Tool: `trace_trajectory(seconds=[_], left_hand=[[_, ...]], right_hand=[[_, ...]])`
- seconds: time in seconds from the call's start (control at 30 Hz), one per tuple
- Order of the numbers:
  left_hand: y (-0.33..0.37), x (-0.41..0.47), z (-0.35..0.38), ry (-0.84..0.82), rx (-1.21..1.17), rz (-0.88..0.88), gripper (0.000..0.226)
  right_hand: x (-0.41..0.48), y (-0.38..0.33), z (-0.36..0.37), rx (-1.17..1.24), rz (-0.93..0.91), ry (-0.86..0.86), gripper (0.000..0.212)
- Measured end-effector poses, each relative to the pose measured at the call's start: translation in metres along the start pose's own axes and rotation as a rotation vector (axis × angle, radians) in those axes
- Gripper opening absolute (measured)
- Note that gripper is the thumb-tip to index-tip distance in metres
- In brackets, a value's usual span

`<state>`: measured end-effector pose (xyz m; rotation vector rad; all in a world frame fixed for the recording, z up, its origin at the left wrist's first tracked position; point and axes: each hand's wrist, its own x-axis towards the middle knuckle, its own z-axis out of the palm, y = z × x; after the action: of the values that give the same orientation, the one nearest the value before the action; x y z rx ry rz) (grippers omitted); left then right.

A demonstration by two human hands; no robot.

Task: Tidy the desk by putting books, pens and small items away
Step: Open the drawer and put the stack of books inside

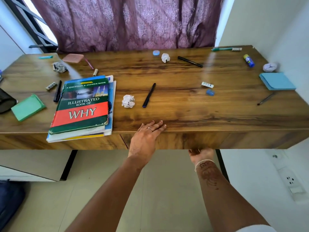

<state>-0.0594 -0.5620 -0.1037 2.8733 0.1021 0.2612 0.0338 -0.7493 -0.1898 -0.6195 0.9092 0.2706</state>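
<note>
- Got the left hand (147, 136) lying flat on the table's (184, 114) front edge, fingers straight, gripping nothing.
- Can't tell open or closed for the right hand (200, 152), mostly tucked under the front panel, only wrist and heel of palm showing.
- Book stack (83, 106) at front left, poking over the edge a bit, "WHY" cover on top.
- Black pen (149, 95) mid-table, just beside a paper ball (128, 101).
- Second pen (57, 91) just left of the book stack.
- Marker (190, 61) further back, near a second paper ball (165, 57).
- Eraser (207, 84) and sharpener (210, 92) side by side, right of centre.
- Blue notepad (276, 81) and glue stick (249, 60) over on the right; green notepad (27, 107) far left.
- Purple curtain (127, 22) hanging behind the lot.
</note>
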Motion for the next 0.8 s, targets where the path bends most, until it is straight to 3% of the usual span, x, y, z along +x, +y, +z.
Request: trace_trajectory(seconds=[0.43,0.67,0.8], left_hand=[[0.003,0.003,0.007,0.098,-0.066,-0.08,0.06],[0.008,0.003,-0.007,0.056,-0.111,-0.098,0.043],[0.008,0.004,-0.011,0.019,-0.108,-0.109,0.044]], right_hand=[[0.021,0.011,0.0,-0.026,-0.044,-0.036,0.044],[0.022,0.014,-0.003,-0.037,-0.078,-0.037,0.048],[0.021,0.013,-0.004,-0.016,-0.063,-0.045,0.052]])
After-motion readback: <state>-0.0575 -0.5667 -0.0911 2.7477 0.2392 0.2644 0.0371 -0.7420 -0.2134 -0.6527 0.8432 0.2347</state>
